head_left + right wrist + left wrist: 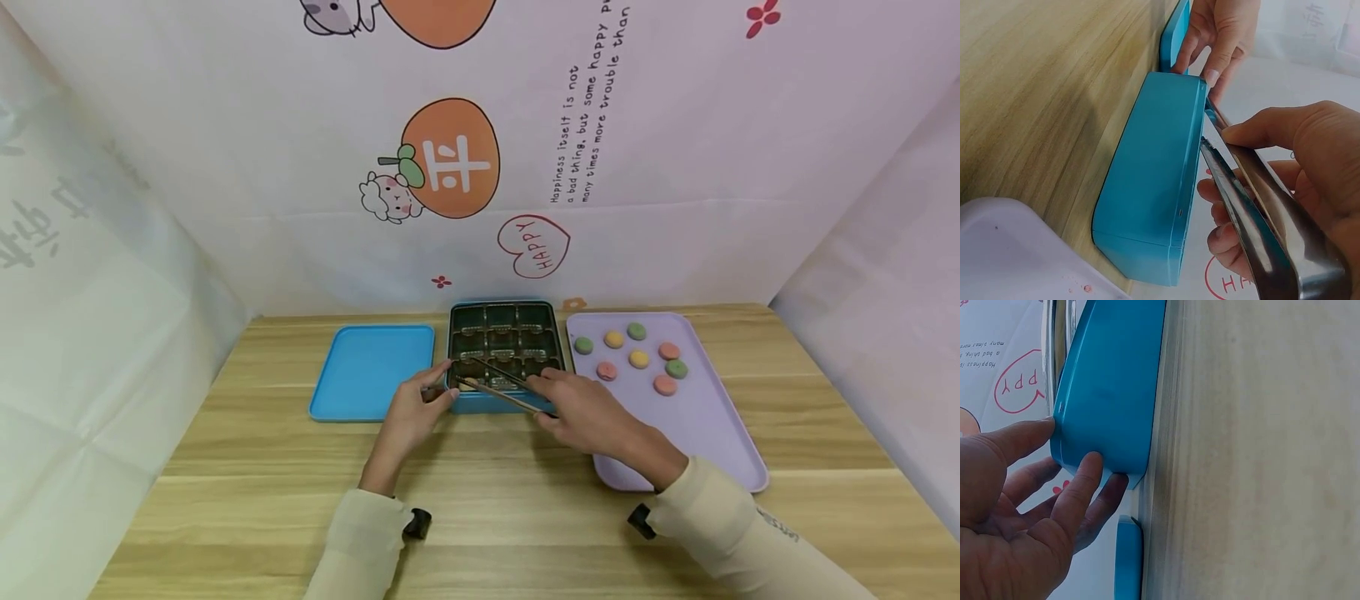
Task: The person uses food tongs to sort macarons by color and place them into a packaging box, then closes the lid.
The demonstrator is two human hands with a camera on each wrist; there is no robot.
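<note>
At the middle back stands a blue box (480, 403) with a dark divided insert (502, 337). My left hand (412, 412) holds its front left corner, the thumb at the rim and fingers against the side, as the left wrist view shows. My right hand (588, 412) grips metal tongs (1260, 200) between thumb and fingers. Over the front left compartment, the tong tips point left and stand apart. A small tan piece (467, 384) lies in that compartment beside the tips, partly hidden by the tongs.
On the right, a lilac tray (675, 433) bears several macarons in pink, green and yellow, such as a green macaron (636, 331). A flat blue lid (375, 371) lies left of the box. A printed cloth (300, 208) hangs behind the wooden table (510, 517).
</note>
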